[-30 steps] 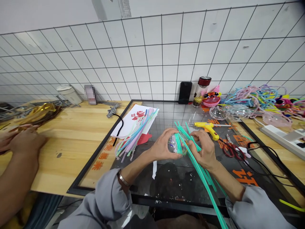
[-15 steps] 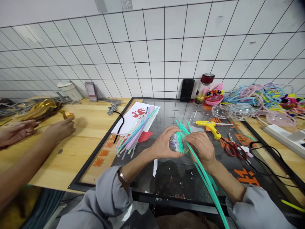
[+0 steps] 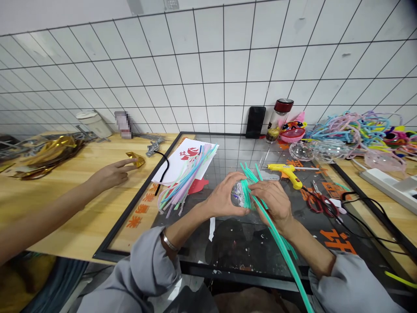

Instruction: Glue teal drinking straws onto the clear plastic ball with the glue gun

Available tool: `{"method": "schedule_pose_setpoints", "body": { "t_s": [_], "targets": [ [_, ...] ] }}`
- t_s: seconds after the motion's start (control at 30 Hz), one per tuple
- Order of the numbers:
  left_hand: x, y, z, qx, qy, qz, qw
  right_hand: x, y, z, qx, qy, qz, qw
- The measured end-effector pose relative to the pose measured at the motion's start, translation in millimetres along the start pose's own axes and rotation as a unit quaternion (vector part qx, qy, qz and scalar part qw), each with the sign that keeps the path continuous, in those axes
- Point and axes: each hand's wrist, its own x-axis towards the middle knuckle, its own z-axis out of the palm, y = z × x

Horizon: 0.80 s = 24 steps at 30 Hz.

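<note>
My left hand [image 3: 224, 196] is wrapped round a clear plastic ball [image 3: 237, 193] with something shiny inside. Green fuzzy strips, like pipe cleaners [image 3: 276, 237], run over the ball's right side and trail down to the lower right. With fingers closed, my right hand [image 3: 273, 201] presses the strips against the ball. Its fingertips partly hide where strips and ball meet. Loose green ends stick up beyond my fingers. Left of my hands, a bundle of pastel pipe cleaners [image 3: 189, 178] lies across a white sheet [image 3: 176, 156] with red print.
A yellow glue gun [image 3: 286, 171] and red-handled scissors [image 3: 321, 204] lie at the right, with black cords. Behind stand a phone [image 3: 256, 122] and a glass bottle [image 3: 276, 124]. A power strip [image 3: 389, 187] sits far right. At left, a co-worker's hand [image 3: 112, 174] touches gold foil [image 3: 138, 160].
My right hand's fingers have closed in over the green strips against the ball. My left hand keeps its hold. The co-worker's hand has moved right, carrying a gold foil piece across the table.
</note>
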Motion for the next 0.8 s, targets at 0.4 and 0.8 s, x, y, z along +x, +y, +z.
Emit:
{"method": "schedule_pose_setpoints", "body": {
  "t_s": [0.4, 0.8],
  "targets": [
    [0.4, 5.4, -1.1, -0.028, -0.015, -0.031, 0.999, 1.7, -2.1, 0.2, 0.009, 0.004, 0.009, 1.0],
    [-1.1, 7.5, -1.6, 0.002, -0.023, -0.089, 0.996, 1.2, -1.1, 1.9, 0.011, 0.002, 0.02, 1.0]
  ]
}}
